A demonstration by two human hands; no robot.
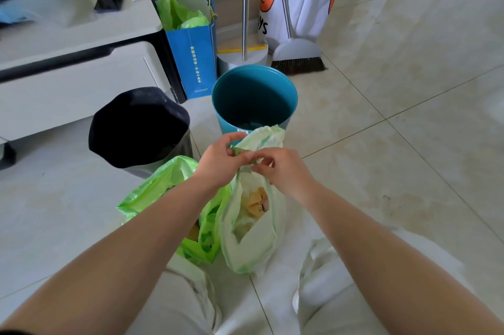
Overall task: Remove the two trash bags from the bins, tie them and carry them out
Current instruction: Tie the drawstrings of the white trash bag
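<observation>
My left hand and right hand both pinch the twisted top strips of the pale bag, which sits on the floor between my knees, in front of the teal bin. The film is thin, soft and slippery, so I judge the strips are the place to hold, close to the knot. The load looks light, perhaps mostly paper, though I cannot see deep inside. The bright green bag slumps open just beside it, near the black bin, not yet tied.
</observation>
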